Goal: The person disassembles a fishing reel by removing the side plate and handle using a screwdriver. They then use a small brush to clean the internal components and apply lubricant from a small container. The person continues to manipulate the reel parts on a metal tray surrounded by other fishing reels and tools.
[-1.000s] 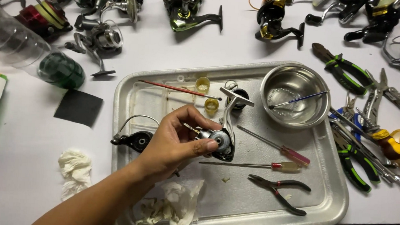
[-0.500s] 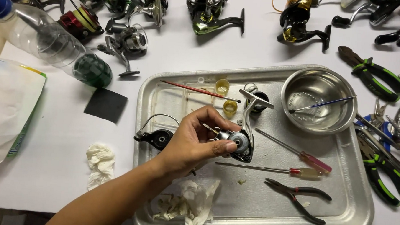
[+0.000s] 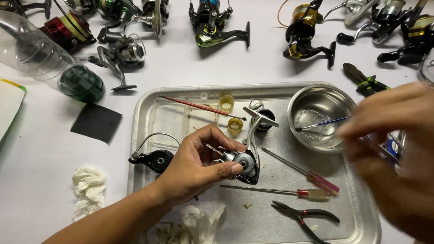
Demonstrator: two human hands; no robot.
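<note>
White tabletop [image 3: 36,177], evenly lit

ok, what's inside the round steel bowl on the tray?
In the steel bowl a thin blue-handled brush leans with its tip on the bottom, amid small droplets or specks. The blurred right hand covers the brush's handle end and the bowl's right rim.

Blurred hand, cut-off things at the edges

The right hand [image 3: 404,146] at 3 o'clock is blurred; whether it holds anything cannot be told, and it hides the tools under it. The plastic bottle [image 3: 37,58] at 10 o'clock and the crumpled tissue [image 3: 191,229] at 6 o'clock are cut by the edge.
</note>
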